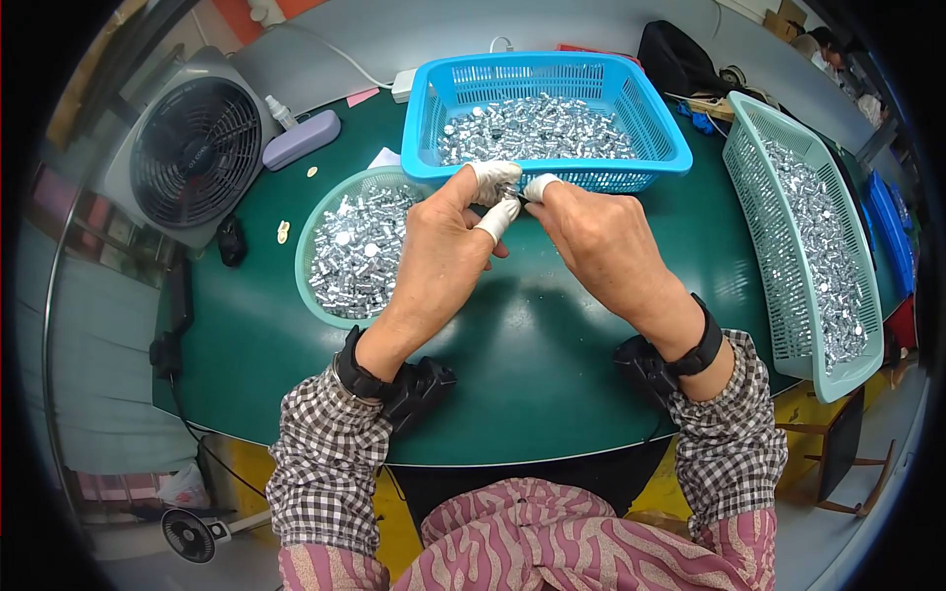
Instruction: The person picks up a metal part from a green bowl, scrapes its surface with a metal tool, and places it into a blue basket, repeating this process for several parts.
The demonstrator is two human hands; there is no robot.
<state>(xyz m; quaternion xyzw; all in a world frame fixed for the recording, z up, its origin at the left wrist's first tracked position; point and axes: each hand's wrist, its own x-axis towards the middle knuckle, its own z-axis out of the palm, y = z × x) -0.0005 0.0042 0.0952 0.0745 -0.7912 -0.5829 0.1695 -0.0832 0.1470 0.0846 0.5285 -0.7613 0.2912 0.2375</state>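
Both my hands meet over the green table, just in front of the blue basket (611, 167) heaped with small silvery metal parts. White coverings wrap the thumb and a finger of my left hand (439, 246), which pinches one small metal part (508, 190). My right hand (603, 236), with a white covering on a fingertip, is closed in a pinch against that part. Whatever its fingertips hold is too small and hidden to make out. Beside my left hand stands a round pale green basket (306, 271) full of similar metal parts.
A long pale green basket (764, 231) of metal parts stands at the table's right edge. At the left are a large fan (192, 148), a purple case (302, 140) and a small white bottle (280, 110). A chair (843, 443) sits at lower right; another person (826, 49) appears far right.
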